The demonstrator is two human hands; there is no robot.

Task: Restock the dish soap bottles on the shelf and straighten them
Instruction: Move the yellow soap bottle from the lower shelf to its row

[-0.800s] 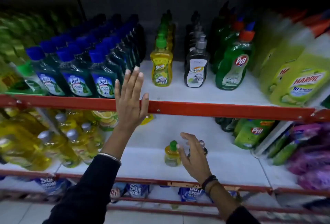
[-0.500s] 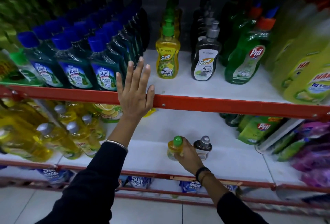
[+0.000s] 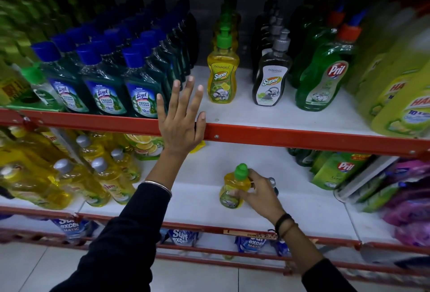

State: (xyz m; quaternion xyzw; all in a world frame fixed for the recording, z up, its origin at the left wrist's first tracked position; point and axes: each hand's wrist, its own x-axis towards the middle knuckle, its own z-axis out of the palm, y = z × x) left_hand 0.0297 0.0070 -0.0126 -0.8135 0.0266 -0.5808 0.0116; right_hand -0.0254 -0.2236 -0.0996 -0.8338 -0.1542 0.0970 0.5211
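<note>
On the lower shelf [image 3: 309, 201], my right hand [image 3: 258, 195] grips a small yellow dish soap bottle [image 3: 230, 187] with a green cap; the bottle leans left. A small dark bottle [image 3: 272, 183] stands right behind that hand, mostly hidden. My left hand [image 3: 181, 117] rests flat on the red rail [image 3: 290, 137] of the upper shelf, fingers spread, holding nothing. On the upper shelf stand a row of yellow Super bottles [image 3: 223, 74] and a row of dark Super bottles [image 3: 271, 75], both running back into the dark.
Blue-capped Lizol bottles [image 3: 104, 87] fill the upper shelf's left; green Pril bottles [image 3: 325, 75] and Harpic bottles [image 3: 400, 103] stand at the right. Yellow bottles [image 3: 69, 180] lean at the lower left, Pril pouches [image 3: 337, 170] and purple packs [image 3: 409, 198] at the lower right. Surf Excel packs [image 3: 183, 236] sit below.
My right hand reached the two small bottles on the lower shelf, closed on the yellow one and tipped it left. My left hand stayed on the red rail.
</note>
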